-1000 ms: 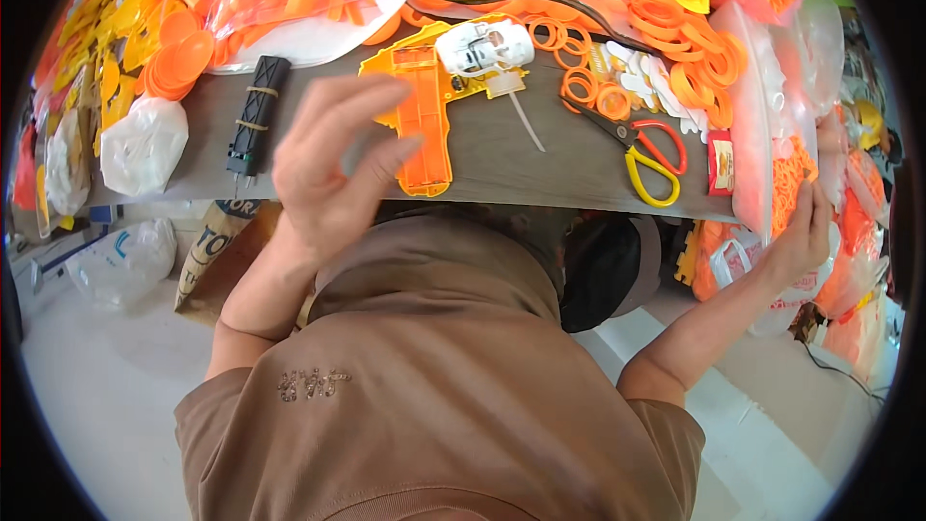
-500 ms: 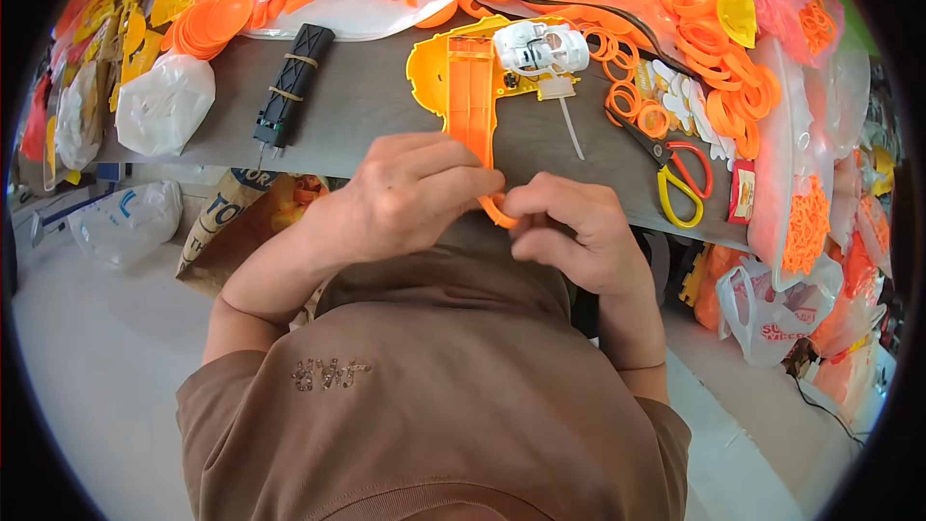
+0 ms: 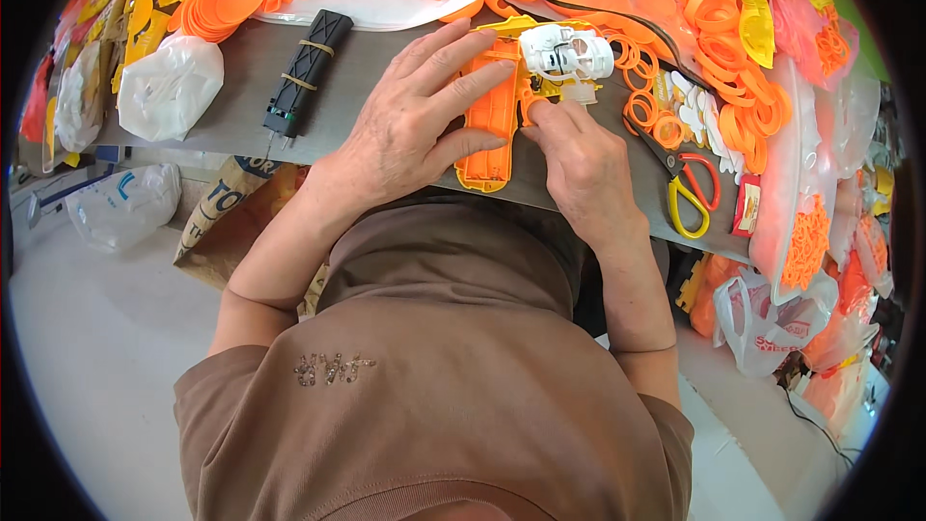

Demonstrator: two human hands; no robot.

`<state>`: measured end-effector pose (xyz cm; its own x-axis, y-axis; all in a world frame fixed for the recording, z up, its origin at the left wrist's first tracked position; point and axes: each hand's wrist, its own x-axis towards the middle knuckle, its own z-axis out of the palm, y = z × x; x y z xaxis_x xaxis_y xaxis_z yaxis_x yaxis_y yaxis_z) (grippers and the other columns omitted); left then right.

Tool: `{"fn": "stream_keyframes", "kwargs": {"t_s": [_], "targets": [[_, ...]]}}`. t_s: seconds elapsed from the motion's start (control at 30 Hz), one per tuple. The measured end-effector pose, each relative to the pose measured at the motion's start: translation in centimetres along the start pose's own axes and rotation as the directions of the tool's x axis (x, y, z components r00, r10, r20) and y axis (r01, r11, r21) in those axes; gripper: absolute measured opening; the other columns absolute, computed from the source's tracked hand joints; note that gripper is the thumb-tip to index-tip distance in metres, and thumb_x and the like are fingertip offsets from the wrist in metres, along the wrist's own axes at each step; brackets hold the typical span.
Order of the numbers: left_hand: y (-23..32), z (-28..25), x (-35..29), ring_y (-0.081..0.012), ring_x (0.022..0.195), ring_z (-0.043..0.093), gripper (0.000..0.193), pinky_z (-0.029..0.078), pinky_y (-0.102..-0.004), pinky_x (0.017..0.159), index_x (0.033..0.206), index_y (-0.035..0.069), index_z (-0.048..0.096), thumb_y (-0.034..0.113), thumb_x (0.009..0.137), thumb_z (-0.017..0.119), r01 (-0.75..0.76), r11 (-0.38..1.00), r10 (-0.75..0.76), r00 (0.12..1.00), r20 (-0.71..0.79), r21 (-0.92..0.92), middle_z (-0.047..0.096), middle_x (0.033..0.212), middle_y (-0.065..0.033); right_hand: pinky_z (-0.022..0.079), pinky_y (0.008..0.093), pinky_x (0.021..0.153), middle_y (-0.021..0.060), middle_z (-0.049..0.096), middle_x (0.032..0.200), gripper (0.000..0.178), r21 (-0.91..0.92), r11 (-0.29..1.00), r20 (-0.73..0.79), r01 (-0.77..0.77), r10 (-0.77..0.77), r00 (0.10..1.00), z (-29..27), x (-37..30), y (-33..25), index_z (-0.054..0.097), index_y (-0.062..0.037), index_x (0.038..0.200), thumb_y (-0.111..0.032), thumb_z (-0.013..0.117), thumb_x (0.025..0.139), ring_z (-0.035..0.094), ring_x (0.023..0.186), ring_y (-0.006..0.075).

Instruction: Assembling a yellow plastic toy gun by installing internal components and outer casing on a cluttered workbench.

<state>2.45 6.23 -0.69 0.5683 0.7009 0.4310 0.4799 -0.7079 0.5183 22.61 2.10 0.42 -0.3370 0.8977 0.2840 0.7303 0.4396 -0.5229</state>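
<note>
A yellow toy-like shell with a long orange handle part lies at the table's front edge. A white ribbed cylinder mechanism sits across its right end. My left hand rests over the shell's left side, fingers stretched out and thumb apart on the orange part. Beside the shell, my right hand is closed in a pinch on a small curved orange plastic piece, held against the right side of the orange part. The fingertips hide much of the small piece.
To the left lie a black bar-shaped device with rubber bands and a white plastic bag. Scissors, orange rings and white flat pieces lie right. Bags of orange parts line the back.
My hands have moved up from the table edge to the shell. The curved orange piece has travelled with my right hand; my left hand has let go of it and spread over the shell.
</note>
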Motion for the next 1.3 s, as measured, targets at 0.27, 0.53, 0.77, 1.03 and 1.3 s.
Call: {"fn": "stream_keyframes", "kwargs": {"t_s": [0.27,0.53,0.77,1.03,1.3], "targets": [[-0.3,0.1,0.2,-0.0364,0.121,0.044,0.058,0.039,-0.0466,0.1,0.126,0.017,0.055,0.025,0.072,0.074,-0.043,0.999,0.043,0.999,-0.004,0.015,0.047,0.13,-0.0136,0.046,0.0396,0.056,0.0133,0.052,0.078,0.015,-0.063,0.997,0.124,0.044,-0.036,0.992,-1.1,0.7,0.2,0.052,-0.0016,0.089,0.0,0.063,0.079,0.057,0.067,0.0326],[-0.2,0.0,0.4,-0.0368,0.121,0.044,0.054,0.039,-0.0462,0.1,0.126,0.017,0.056,0.026,0.074,0.071,-0.046,0.998,0.044,0.998,0.039,0.041,0.046,0.132,-0.0149,0.048,0.0374,0.057,0.01,0.051,0.077,0.016,-0.121,0.99,0.197,0.074,-0.049,0.979,-1.6,0.8,0.2,0.049,-0.0041,0.086,0.003,0.056,0.075,0.059,0.069,0.0278],[-0.5,0.2,0.0,-0.0349,0.116,0.046,0.04,0.04,-0.0448,0.097,0.115,0.021,0.063,0.021,0.075,0.07,-0.096,0.985,0.097,0.995,-0.006,0.141,0.049,0.124,-0.0144,0.045,0.0408,0.058,0.0152,0.052,0.076,0.014,0.182,0.983,0.196,0.003,-0.039,0.98,-1.2,1.7,0.8,0.05,0.0,0.087,-0.001,0.063,0.08,0.056,0.07,0.0354],[-0.3,0.5,0.9,-0.0363,0.115,0.045,0.039,0.041,-0.0463,0.096,0.112,0.018,0.066,0.016,0.074,0.066,-0.155,0.969,0.155,0.988,0.014,0.192,0.046,0.127,-0.0157,0.044,0.043,0.059,0.0183,0.054,0.078,0.014,0.043,0.999,0.317,0.008,-0.021,0.948,-2.2,2.2,0.5,0.048,0.0015,0.085,-0.003,0.061,0.082,0.057,0.071,0.0371],[-0.4,0.6,0.5,-0.0346,0.116,0.044,0.037,0.039,-0.0448,0.097,0.11,0.015,0.066,0.02,0.074,0.068,-0.155,0.972,0.161,0.987,-0.024,0.175,0.047,0.122,-0.0156,0.046,0.0432,0.058,0.0192,0.055,0.08,0.012,-0.084,0.996,0.33,0.04,-0.01,0.944,-1.4,1.7,0.0,0.047,0.0006,0.085,-0.003,0.058,0.084,0.058,0.071,0.0379]]}}
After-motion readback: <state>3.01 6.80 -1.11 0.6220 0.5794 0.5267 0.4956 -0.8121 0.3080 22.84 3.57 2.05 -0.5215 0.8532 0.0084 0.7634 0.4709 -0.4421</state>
